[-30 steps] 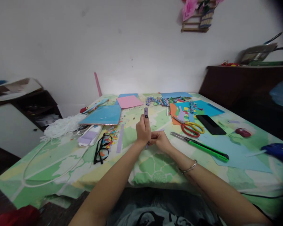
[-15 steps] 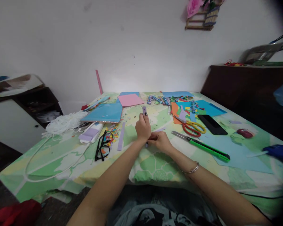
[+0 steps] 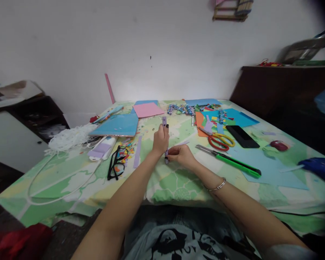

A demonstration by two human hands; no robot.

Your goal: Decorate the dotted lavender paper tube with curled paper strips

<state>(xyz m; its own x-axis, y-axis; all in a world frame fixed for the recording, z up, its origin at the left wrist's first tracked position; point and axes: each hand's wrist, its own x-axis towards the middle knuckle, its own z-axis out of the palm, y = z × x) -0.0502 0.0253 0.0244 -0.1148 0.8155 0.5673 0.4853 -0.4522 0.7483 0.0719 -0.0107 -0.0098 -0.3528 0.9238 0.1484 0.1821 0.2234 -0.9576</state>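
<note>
My left hand [image 3: 161, 140] is closed around a narrow light-purple paper piece with dark spots [image 3: 166, 159]. The piece stands up from the fist at the top, and its lower end shows below the wrist. Whether it is a flat strip or a rolled tube, I cannot tell. My right hand [image 3: 182, 156] pinches the lower end of the same piece from the right, thumb and fingers together. Behind the right hand lies a thin purple strip [image 3: 184, 143]. Another purple strip [image 3: 137, 151] lies flat to the left of my left hand.
On the right are scissors [image 3: 219, 141], a green utility knife [image 3: 237, 163] with its blade out, a black phone [image 3: 242, 136] and a blue glue gun [image 3: 315, 164]. On the left are eyeglasses [image 3: 116, 164], paper scraps [image 3: 128, 148], a blue folder [image 3: 115, 125] and white cord [image 3: 70, 137].
The view has tilted down slightly. My right hand has shifted a little away from the left wrist, so the lower end of the purple piece now shows more.
</note>
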